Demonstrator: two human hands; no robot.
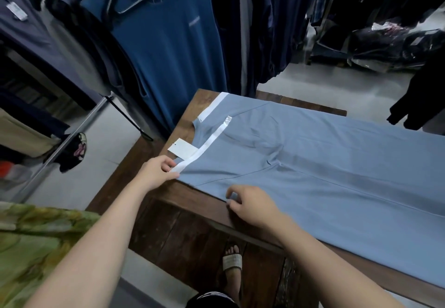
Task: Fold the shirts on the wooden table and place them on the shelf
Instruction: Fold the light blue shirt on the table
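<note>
Here, the blue shirt (301, 153) lies spread along the wooden table (183, 211). My left hand (156, 170) pinches its white trim at the near left, and my right hand (250, 205) pinches the near edge. Folding seems barely begun; shelving remains.

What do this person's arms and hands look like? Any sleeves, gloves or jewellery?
Both forearms are bare for as much of them as the view shows, with no sleeve on either. The left hand and right hand wear no gloves, and no watch, bracelet or ring shows.
</note>
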